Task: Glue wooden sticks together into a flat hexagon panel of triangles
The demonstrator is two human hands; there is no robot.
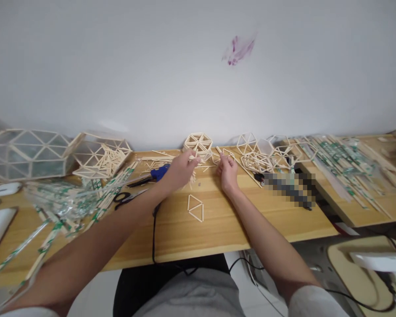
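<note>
A small flat frame [196,207] of pale sticks, two triangles sharing a side, lies on the wooden table [214,237] in front of the person; whether its corners are fixed is too small to tell. Just beyond it, the left hand [185,167] is pinched narrow over loose short sticks [192,179], and the right hand [228,171] is curled nearly closed; I cannot tell whether either grips a stick. Behind the left hand stands a stack of hexagonal frames [198,143], apparently complete. More open frames [257,162] lie to the right. Far left, a large panelled lattice [29,152] looks well advanced, beside a lattice bowl [95,171] heaped with short sticks [111,160]. Work seems partly done: many sticks remain unjoined, and green-marked wrapped sticks [346,165] look unused. A blue glue gun [160,172] and scissors [128,198] rest at left.
</note>
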